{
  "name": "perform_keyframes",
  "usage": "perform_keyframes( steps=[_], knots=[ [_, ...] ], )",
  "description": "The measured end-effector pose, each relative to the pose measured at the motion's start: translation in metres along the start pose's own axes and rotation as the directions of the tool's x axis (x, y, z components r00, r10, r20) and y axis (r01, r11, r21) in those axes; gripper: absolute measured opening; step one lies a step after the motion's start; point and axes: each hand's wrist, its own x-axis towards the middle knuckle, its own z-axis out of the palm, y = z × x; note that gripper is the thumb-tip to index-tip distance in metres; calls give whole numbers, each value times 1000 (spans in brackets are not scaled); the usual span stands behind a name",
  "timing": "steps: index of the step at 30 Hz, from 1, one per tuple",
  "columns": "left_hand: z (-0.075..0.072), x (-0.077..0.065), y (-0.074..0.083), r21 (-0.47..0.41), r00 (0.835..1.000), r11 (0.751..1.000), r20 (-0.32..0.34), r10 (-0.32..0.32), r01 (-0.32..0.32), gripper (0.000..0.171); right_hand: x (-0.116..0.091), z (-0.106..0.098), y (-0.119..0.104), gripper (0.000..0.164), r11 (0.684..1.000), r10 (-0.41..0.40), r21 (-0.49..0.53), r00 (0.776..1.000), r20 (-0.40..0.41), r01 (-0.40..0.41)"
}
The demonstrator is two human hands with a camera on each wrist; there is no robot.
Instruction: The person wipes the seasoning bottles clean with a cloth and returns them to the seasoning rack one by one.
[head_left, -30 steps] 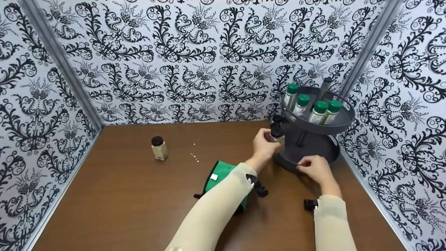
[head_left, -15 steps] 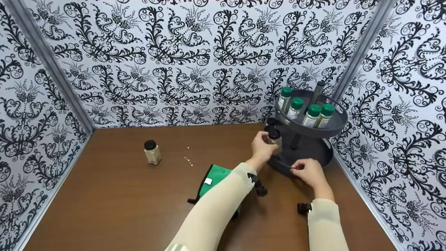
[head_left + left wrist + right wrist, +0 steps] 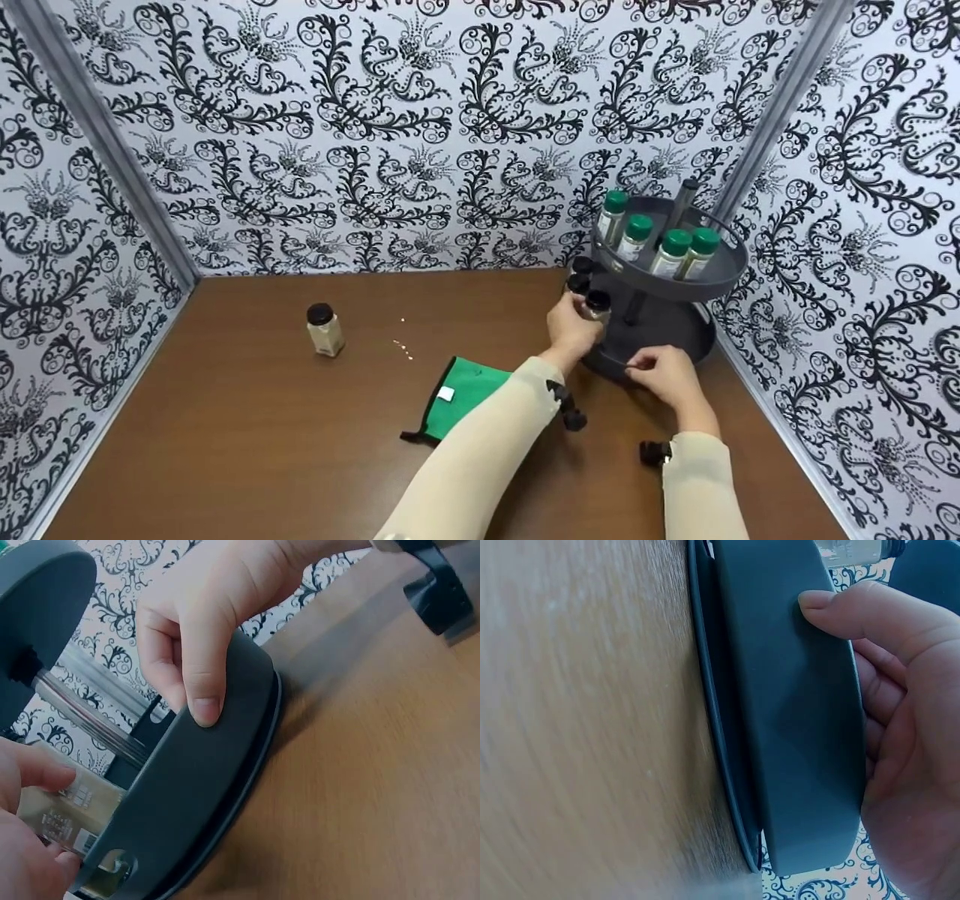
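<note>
My left hand (image 3: 574, 327) grips a black-lidded spice jar (image 3: 598, 301) at the left side of the lower tier of a dark two-tier turntable rack (image 3: 667, 330). In the left wrist view the jar (image 3: 71, 810) is tilted, its label and barcode showing behind the tier wall, with fingers and thumb around it. My right hand (image 3: 667, 373) pinches the front rim of the lower tier. The right wrist view shows the thumb on the outside of the wall (image 3: 795, 705) and the other fingers curled over the inside.
Two more black-lidded jars (image 3: 578, 282) stand at the rack's left. Several green-capped jars (image 3: 667, 255) fill part of the upper tier. A black-lidded jar (image 3: 325, 330) stands alone on the wooden table (image 3: 247, 420). A green cloth item (image 3: 469, 390) lies partly under my left forearm, near small pale crumbs (image 3: 403, 349).
My left hand has lowered the spice jar slightly and shifted it toward the inside of the lower tier. My right hand keeps its hold on the rim. The head view has shifted a little.
</note>
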Motion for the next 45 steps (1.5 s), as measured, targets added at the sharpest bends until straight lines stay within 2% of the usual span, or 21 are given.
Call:
perform_keyframes(
  steps=[2, 7, 13, 17, 24, 25, 26, 30, 31, 32, 33, 37, 40, 45],
  knots=[
    [-19, -10, 25, 20, 999, 999, 10, -49, 49, 40, -1, 1, 0, 4, 1000, -1, -1, 1000, 7, 1],
    [-22, -14, 30, 158, 996, 983, 1, -92, 91, 40, -2, 3, -2, 3, 1000, -20, 2, 1000, 13, 20],
    [-28, -20, 21, 260, 999, 966, 32, -6, -2, 38, -3, 4, -3, 3, 1000, -26, 11, 999, 19, 26],
    [-31, -21, 17, 276, 1000, 961, 25, 19, -25, 38, -2, 5, -3, 3, 999, -30, 16, 999, 43, 30],
    [-34, -21, 15, 194, 1000, 981, 28, 15, -20, 45, -2, 6, -4, 4, 999, -49, 17, 998, 25, 49],
    [-25, -17, 4, 191, 999, 981, 16, 40, -42, 48, -2, 7, -5, 4, 999, -44, 18, 999, 20, 44],
    [-26, -17, 4, 175, 999, 984, 14, 39, -41, 50, -2, 7, -5, 5, 999, -43, 16, 999, 15, 43],
    [-32, -16, 5, 110, 999, 994, 34, -22, 18, 53, -1, 9, -6, 5, 999, -46, 3, 999, 12, 46],
    [-34, -16, 6, 88, 998, 995, 40, -49, 45, 53, -1, 10, -6, 5, 999, -43, 1, 999, 12, 43],
    [-46, -20, 17, 55, 993, 994, 56, -101, 98, 52, -1, 10, -6, 5, 999, -43, 1, 999, 14, 43],
    [-49, -20, 19, 30, 990, 991, 59, -129, 127, 52, 0, 10, -6, 5, 999, -45, 2, 999, 16, 45],
    [-62, -25, 24, -85, 975, 974, 88, -204, 211, 51, 2, 9, -4, 6, 999, -50, 7, 999, 15, 50],
    [-72, -32, 29, -148, 969, 963, 135, -207, 226, 50, 2, 7, 0, 5, 999, -41, 2, 999, 19, 41],
    [-95, -47, 36, -239, 966, 954, 228, -124, 179, 46, 1, 0, 5, 4, 1000, -20, -15, 1000, 22, 20]
  ],
)
